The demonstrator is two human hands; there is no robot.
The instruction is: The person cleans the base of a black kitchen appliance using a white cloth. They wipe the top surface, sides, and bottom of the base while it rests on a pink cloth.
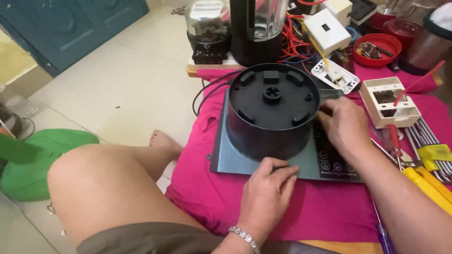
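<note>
A black round appliance base (pixel 272 110) stands upside down on a flat grey induction cooktop (pixel 235 160), its underside with a centre hub facing up. My left hand (pixel 266 193), a beaded bracelet on the wrist, rests flat on the cooktop's near edge, fingertips touching the base's lower wall. My right hand (pixel 343 126) presses against the right side of the base, over the cooktop's dark control panel. Neither hand holds a tool.
A pink cloth (pixel 301 207) covers the low table. Screwdrivers and metal tools (pixel 419 150) lie at the right, beside a white switch box (pixel 391 101). Behind stand a blender (pixel 256 28), red wires (pixel 294 42), a red bowl (pixel 376 47). My bare knee (pixel 103 188) sits left.
</note>
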